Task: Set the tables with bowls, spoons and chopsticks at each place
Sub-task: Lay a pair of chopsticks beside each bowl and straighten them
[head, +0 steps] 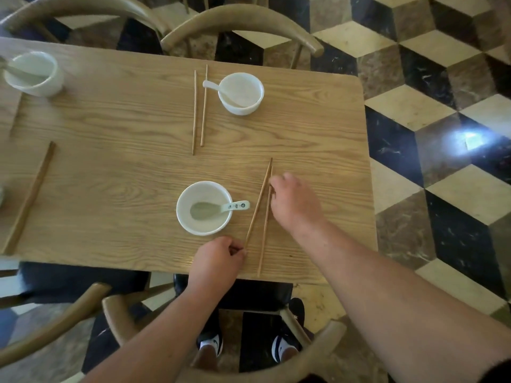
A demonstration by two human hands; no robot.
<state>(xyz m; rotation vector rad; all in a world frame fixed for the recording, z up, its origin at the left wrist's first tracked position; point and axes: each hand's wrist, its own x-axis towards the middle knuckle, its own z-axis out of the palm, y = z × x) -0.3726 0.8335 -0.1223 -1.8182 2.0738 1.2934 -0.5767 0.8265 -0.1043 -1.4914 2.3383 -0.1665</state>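
On the wooden table (116,128) a white bowl (204,208) with a spoon (221,208) in it stands near the front edge. To its right lie two chopsticks (258,208), splayed apart at the near ends. My left hand (217,258) pinches the near end of the left stick. My right hand (296,203) touches the right stick near its far end with curled fingers. Across the table a second bowl (241,93) holds a spoon (214,87), with a chopstick pair (199,109) to its left.
A third bowl (33,73) with a spoon stands at the far left, and another chopstick pair (30,197) lies at the left edge. Curved wooden chair backs (240,23) ring the table, one right below me. The floor to the right is patterned tile.
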